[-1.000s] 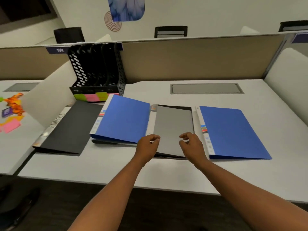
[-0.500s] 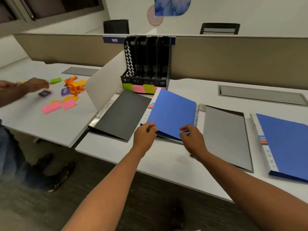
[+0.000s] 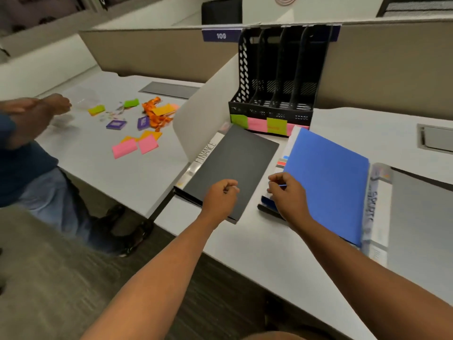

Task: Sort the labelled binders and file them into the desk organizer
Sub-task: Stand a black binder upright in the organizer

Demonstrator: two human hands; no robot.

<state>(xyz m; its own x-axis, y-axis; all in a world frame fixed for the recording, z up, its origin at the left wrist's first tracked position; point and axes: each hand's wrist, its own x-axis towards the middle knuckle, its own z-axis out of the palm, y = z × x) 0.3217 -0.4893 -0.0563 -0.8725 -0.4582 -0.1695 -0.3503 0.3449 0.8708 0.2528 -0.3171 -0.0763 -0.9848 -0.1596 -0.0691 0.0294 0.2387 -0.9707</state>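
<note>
Head view, change: against the pictures of a moment ago, both hands have shifted leftward along the row, from the grey binder (image 3: 421, 217) to the black and blue ones; the outlook has swung left with them.
Head view, meaning for the task: by judgement, the labels are being read one by one; no binder is yet filed.
Left hand (image 3: 220, 197): hovers over the near corner of the black binder (image 3: 232, 163); its grip is clenched on nothing visible.
Right hand (image 3: 289, 192): fingers curled at the near left edge of the blue binder (image 3: 328, 180); whether the grip grasps that edge cannot be told.
Task's things: three binders lie flat in a row on the counter (image 3: 257, 244), the black one's spine lettered FINANCE; the blue one overlaps the grey one's clear spine.
Desk organizer (image 3: 274, 77): stands upright at the back of the counter, just beyond the binders; black perforated plastic, upright slots unfilled, green and pink sticky notes (image 3: 259, 123) along its base.
Materials: matt, stiff plastic covers, rectangular; smooth pale counter.
Surroundings: a white divider (image 3: 203, 111); beyond it, loose coloured notes (image 3: 134, 147) and another person's hand (image 3: 58, 104).
</note>
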